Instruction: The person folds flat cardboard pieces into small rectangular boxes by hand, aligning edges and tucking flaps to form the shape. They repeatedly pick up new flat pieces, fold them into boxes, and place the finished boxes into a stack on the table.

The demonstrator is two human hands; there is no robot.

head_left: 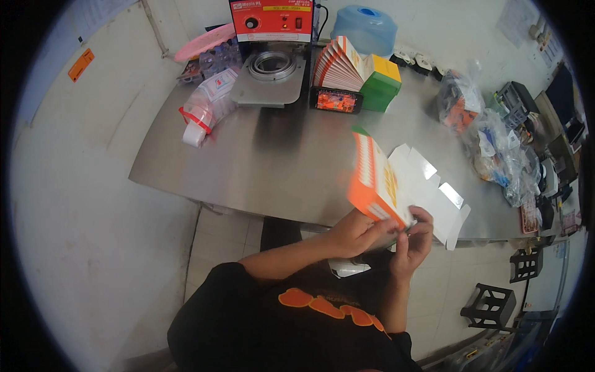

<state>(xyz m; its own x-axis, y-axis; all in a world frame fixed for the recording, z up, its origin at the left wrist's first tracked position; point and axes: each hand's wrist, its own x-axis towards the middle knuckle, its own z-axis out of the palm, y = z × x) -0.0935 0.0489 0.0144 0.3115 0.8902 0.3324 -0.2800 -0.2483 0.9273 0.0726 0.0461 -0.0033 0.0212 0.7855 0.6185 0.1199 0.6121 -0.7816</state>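
A: List the scene, largest item first.

B: The steel table (273, 161) spans the centre of the view, its front edge just ahead of the person. At the back stands a red-topped sealing machine (271, 59) with a round metal ring on its deck, set against the wall, probably so that the front of the table stays free for handling.

A: Next in size?

B: A fanned stack of flat cartons (338, 65) leans against a green and yellow box (381, 84); the lean appears to keep the blanks upright and easy to draw one at a time. A phone (336, 100) lies flat in front of them with its screen lit. A bag of small items (207, 102) sits at the left, and clear bags (502, 152) crowd the right end.

A: And the work item?

B: An orange and white carton (381, 186), partly unfolded, is held above the table's near edge with its white flaps spread to the right.

A: Hand condition?

B: The left hand (353, 232) has its fingers closed on the carton's lower orange corner, supporting it from beneath. The right hand (416, 239) pinches the adjacent bottom edge, fingers curled onto the card. Held this way, the flaps stay free of both hands.
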